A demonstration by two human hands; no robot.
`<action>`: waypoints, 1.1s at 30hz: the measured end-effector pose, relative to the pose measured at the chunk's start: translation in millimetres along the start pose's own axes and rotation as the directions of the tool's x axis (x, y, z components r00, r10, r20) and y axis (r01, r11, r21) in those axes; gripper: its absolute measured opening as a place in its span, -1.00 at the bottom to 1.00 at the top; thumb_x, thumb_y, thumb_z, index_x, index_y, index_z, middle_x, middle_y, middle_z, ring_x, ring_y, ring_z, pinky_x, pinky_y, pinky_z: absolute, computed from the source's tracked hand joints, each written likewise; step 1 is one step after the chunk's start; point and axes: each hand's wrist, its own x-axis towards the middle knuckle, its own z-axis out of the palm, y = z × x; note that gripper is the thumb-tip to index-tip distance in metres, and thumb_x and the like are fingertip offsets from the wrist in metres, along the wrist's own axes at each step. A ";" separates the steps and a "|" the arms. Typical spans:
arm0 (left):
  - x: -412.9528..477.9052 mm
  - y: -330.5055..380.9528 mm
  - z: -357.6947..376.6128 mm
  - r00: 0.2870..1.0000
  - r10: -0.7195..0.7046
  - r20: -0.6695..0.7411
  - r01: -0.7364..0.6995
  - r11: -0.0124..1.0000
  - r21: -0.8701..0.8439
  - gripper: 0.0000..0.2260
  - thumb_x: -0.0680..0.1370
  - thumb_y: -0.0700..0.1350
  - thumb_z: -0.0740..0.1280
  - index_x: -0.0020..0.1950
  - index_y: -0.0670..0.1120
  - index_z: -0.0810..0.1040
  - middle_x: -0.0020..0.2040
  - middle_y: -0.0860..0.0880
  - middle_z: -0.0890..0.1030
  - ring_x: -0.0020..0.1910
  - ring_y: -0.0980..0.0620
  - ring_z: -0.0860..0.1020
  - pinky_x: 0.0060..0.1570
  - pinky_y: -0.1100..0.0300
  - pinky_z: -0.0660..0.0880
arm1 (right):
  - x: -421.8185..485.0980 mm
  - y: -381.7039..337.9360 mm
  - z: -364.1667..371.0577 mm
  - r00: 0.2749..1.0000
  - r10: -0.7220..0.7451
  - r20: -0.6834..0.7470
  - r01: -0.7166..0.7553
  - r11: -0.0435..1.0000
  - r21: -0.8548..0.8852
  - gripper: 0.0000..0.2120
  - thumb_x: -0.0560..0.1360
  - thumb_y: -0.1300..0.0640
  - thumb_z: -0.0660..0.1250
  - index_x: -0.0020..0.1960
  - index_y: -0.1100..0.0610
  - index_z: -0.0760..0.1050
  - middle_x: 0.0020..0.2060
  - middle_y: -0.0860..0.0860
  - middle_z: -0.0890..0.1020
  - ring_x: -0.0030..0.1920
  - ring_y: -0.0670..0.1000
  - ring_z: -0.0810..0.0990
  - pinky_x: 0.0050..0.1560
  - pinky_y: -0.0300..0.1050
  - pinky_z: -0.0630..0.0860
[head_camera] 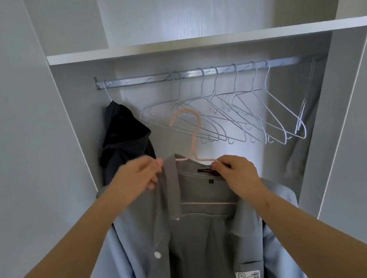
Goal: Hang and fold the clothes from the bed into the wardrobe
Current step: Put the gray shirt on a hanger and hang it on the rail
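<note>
A grey-blue button shirt (208,243) hangs open on a pink hanger (194,132), held up in front of the open wardrobe. My left hand (135,177) pinches the shirt's left collar edge near the hanger's arm. My right hand (237,168) grips the hanger's right arm together with the collar by the neck label. The pink hook points up, below the metal rail (144,79) and in front of the empty hangers. A white patch with an R sits low on the shirt's right front.
Several empty grey wire hangers (234,116) hang along the rail, leaning right. A dark garment (124,136) hangs at the rail's left end. A white shelf (186,43) runs above the rail. Wardrobe side panels (77,143) close in left and right.
</note>
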 end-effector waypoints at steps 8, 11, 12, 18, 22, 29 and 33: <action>8.0 13.1 24.0 0.971 -0.236 0.046 0.241 0.952 -0.189 -0.98 0.57 -0.14 0.27 -0.05 -0.07 0.49 -0.23 0.00 0.58 -0.27 0.11 0.54 -0.17 0.29 0.48 | -1.0 2.5 5.6 0.998 0.053 -0.034 -0.054 0.998 -0.032 -0.76 0.59 -0.03 0.17 -0.07 0.01 0.58 -0.15 -0.06 0.58 -0.11 -0.02 0.46 0.17 0.02 0.38; 5.1 13.2 25.8 0.941 -0.282 0.186 0.337 0.791 -0.510 -0.92 0.56 -0.25 0.27 -0.06 -0.09 0.51 -0.27 -0.01 0.66 -0.21 0.06 0.61 -0.04 0.14 0.51 | -3.5 6.3 4.9 0.999 0.051 -0.013 -0.051 0.999 -0.014 -0.78 0.59 -0.02 0.17 -0.07 -0.01 0.56 -0.16 -0.08 0.57 -0.09 -0.02 0.48 0.17 0.03 0.38; 5.5 12.8 24.9 0.932 -0.294 0.212 0.362 0.757 -0.544 -0.91 0.55 -0.26 0.27 -0.07 -0.09 0.52 -0.30 0.00 0.66 -0.23 0.06 0.61 -0.08 0.15 0.53 | -4.3 7.3 4.1 0.999 0.046 -0.007 -0.046 0.999 -0.006 -0.79 0.59 -0.01 0.17 -0.07 -0.01 0.56 -0.15 -0.08 0.57 -0.09 -0.03 0.48 0.17 0.03 0.39; 7.7 16.1 29.6 0.909 -0.357 0.215 0.412 0.699 -0.584 -0.84 0.56 -0.25 0.22 -0.19 -0.08 0.49 -0.26 -0.06 0.53 -0.22 0.01 0.57 -0.22 0.15 0.49 | -7.1 7.6 2.6 0.998 0.057 -0.004 -0.057 0.998 0.030 -0.77 0.58 0.00 0.19 -0.06 0.03 0.59 -0.11 -0.04 0.61 -0.06 0.00 0.50 0.18 0.06 0.39; 3.1 18.1 25.7 0.914 -0.348 0.209 0.405 0.761 -0.506 -0.92 0.54 -0.21 0.30 -0.14 -0.06 0.51 -0.30 -0.04 0.58 -0.31 0.03 0.54 -0.37 0.22 0.53 | -7.3 8.0 -0.1 0.997 0.082 0.010 -0.083 0.995 0.048 -0.78 0.58 0.00 0.19 -0.06 0.03 0.59 -0.10 -0.02 0.63 -0.03 0.03 0.53 0.19 0.08 0.40; 1.3 3.4 0.1 0.991 0.119 -0.067 -0.041 0.730 0.683 -0.75 0.47 -0.06 0.38 0.13 0.10 0.51 -0.06 0.06 0.49 0.06 0.02 0.51 0.03 0.16 0.42 | -11.9 7.6 3.2 0.996 0.083 0.045 -0.085 0.995 0.044 -0.80 0.56 0.01 0.24 -0.05 0.04 0.62 -0.12 -0.05 0.63 0.00 0.02 0.54 0.16 0.02 0.41; 2.8 10.2 20.8 0.957 0.129 0.260 -0.226 0.892 0.391 -0.84 0.52 -0.05 0.34 0.10 0.06 0.52 0.04 0.03 0.54 0.09 0.04 0.49 0.11 0.21 0.40 | -11.5 1.2 6.9 0.999 0.029 0.040 -0.031 0.998 0.060 -0.81 0.55 0.04 0.27 -0.08 0.06 0.64 -0.13 -0.05 0.65 -0.06 -0.02 0.53 0.15 -0.03 0.41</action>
